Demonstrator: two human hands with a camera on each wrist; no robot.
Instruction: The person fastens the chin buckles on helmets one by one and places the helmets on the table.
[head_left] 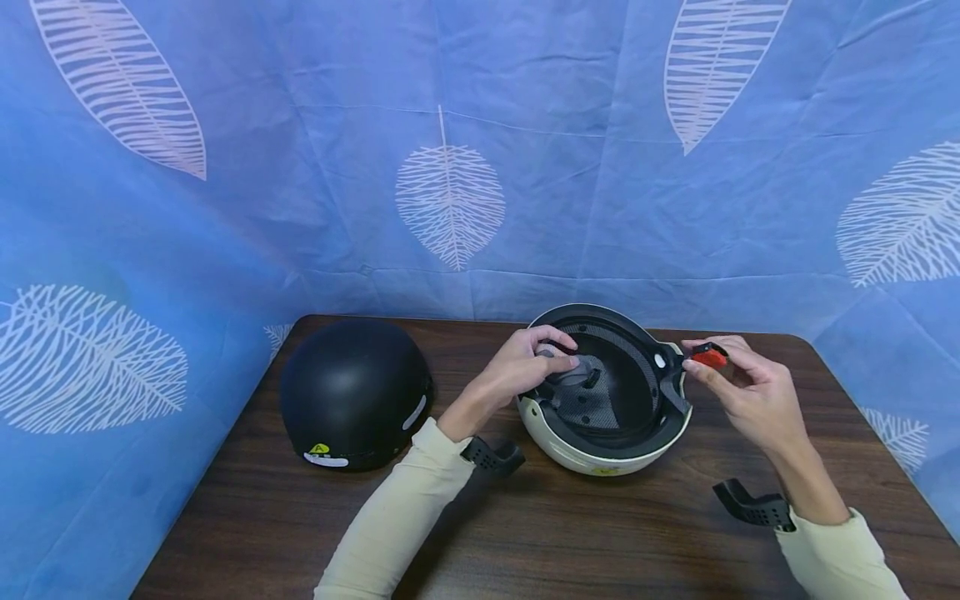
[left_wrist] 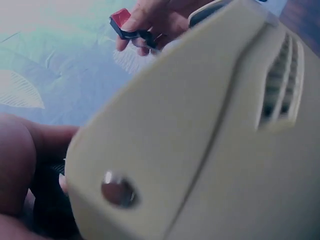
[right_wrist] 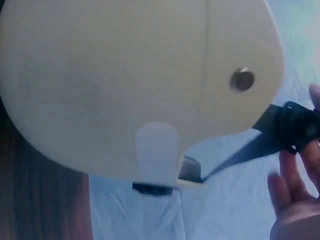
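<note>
A cream helmet (head_left: pixel 600 462) lies upside down on the table, its black lining facing up. At its left side my left hand (head_left: pixel 517 367) pinches a grey strap pad (head_left: pixel 573 372) between thumb and fingers. My right hand (head_left: pixel 757 392) holds the red-and-black buckle (head_left: pixel 708 356) of the chin strap off the helmet's right side. In the right wrist view the black strap (right_wrist: pixel 250 150) runs taut from the shell to those fingers. The left wrist view has the red buckle (left_wrist: pixel 121 19) beyond the cream shell (left_wrist: pixel 165 115); the left fingertips are partly hidden there.
A black helmet (head_left: pixel 352 392) sits dome up on the left of the dark wooden table (head_left: pixel 585 533). Behind the table hangs a blue cloth (head_left: pixel 555 208) with white leaf prints. Black wrist mounts (head_left: pixel 493 457) are on both forearms.
</note>
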